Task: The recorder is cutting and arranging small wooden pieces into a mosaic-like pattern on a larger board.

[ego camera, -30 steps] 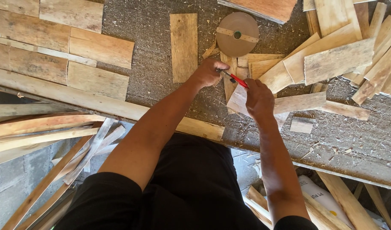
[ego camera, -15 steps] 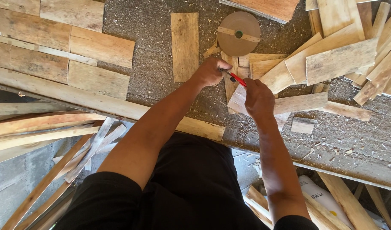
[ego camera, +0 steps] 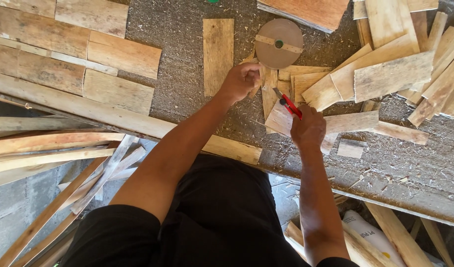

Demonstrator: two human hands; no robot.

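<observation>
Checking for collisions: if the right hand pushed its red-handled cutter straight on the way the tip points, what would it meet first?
Probably the narrow wood strip under the left hand; the right hand aims the cutter up-left at it.

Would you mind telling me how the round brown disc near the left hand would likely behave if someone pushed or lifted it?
The disc lies flat on the bench, so a push would probably slide it, not roll it. Sawdust under it may ease sliding. It looks thin and wooden, so likely light and stiff. Stood on edge, its round rim could roll away. The left hand is just below it.

Rough matt wood offcuts (ego camera: 392, 74), glossy red plastic cutter (ego camera: 289, 105), gritty sawdust-strewn bench (ego camera: 177, 29)
</observation>
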